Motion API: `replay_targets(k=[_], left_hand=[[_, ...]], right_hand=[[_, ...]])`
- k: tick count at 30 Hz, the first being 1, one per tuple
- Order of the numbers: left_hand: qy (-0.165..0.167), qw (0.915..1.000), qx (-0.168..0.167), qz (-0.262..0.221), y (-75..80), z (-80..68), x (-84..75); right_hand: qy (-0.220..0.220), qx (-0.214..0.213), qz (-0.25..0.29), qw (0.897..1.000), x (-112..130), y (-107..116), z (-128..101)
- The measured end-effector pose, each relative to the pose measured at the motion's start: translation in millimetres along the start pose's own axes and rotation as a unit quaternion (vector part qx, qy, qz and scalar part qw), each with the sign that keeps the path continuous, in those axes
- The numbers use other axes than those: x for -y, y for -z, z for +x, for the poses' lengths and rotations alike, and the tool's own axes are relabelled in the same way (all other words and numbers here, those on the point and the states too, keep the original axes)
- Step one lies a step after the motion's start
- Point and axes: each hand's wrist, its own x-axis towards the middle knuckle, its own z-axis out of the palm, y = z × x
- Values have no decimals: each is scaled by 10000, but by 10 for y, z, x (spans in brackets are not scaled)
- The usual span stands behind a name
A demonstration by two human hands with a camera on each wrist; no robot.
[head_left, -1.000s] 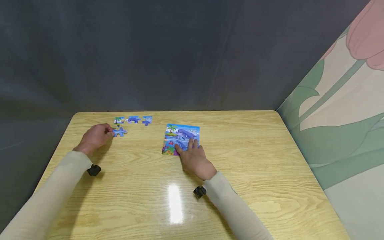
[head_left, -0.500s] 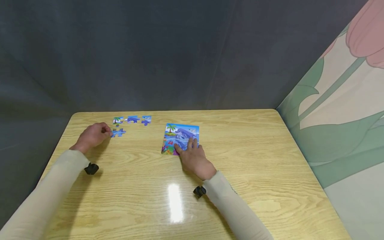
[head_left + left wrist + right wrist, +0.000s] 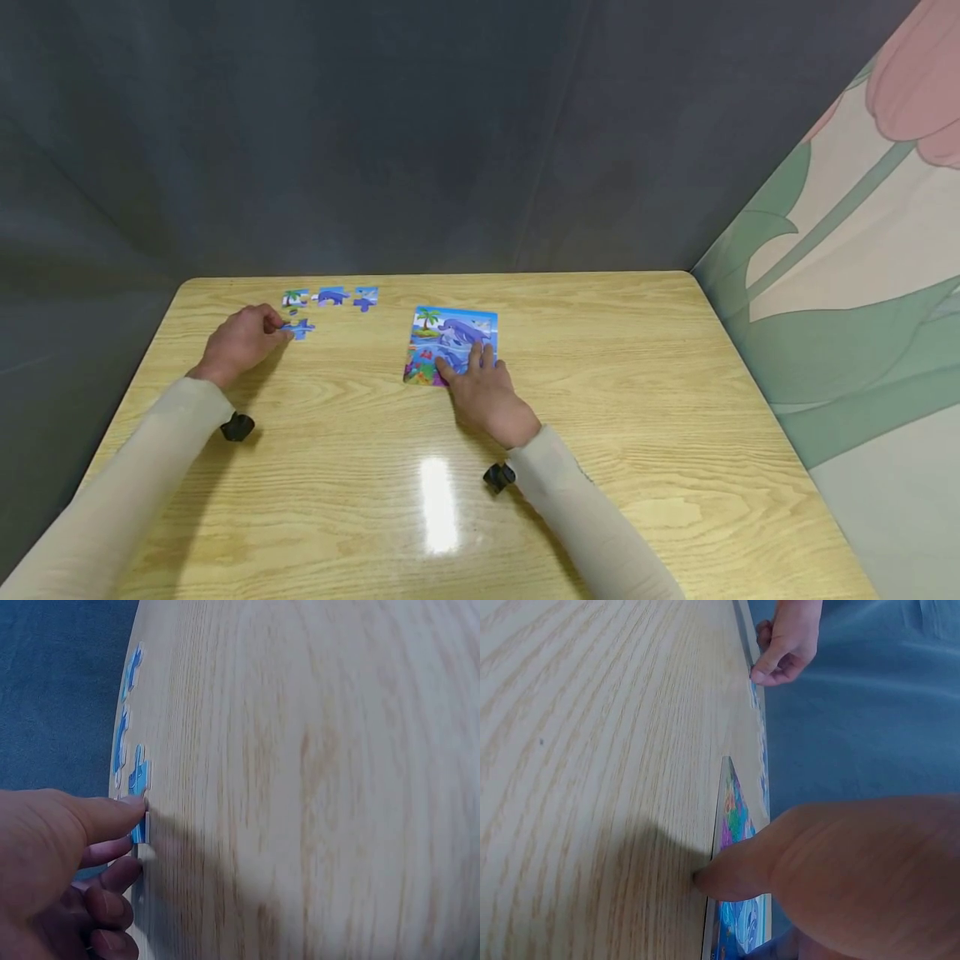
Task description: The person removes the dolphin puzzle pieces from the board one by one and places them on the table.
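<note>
Left hand (image 3: 242, 342) pinching knobbed cardboard piece (image 3: 302, 329); right hand (image 3: 486, 394) spread, pressing glossy rectangular puzzle (image 3: 450, 342)

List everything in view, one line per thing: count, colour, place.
table: one, light wood grain, fills the foreground
puzzle board: one, blue dolphin picture, table centre
loose pieces: three, mostly blue, row at the far left edge
piece: one, blue, just in front of that row
backdrop: one, dark grey, behind the table
left hand: pinches the piece
right hand: fingers rest on the puzzle board's near edge
</note>
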Motion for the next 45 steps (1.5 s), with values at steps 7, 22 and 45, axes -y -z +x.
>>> replay_targets(k=[7,22,45], left_hand=[[281,9993,-233,89,-32,-10,16],[600,9968,-497,165,-91,-56,2],[-1177,9928,-184,-114,-638,-58,-1144]], right_hand=[[15,-56,-78,10000,-3,2,2],[-7,24,85,10000,1,2,24],[-60,-50,369,9993,-16,-20,21]])
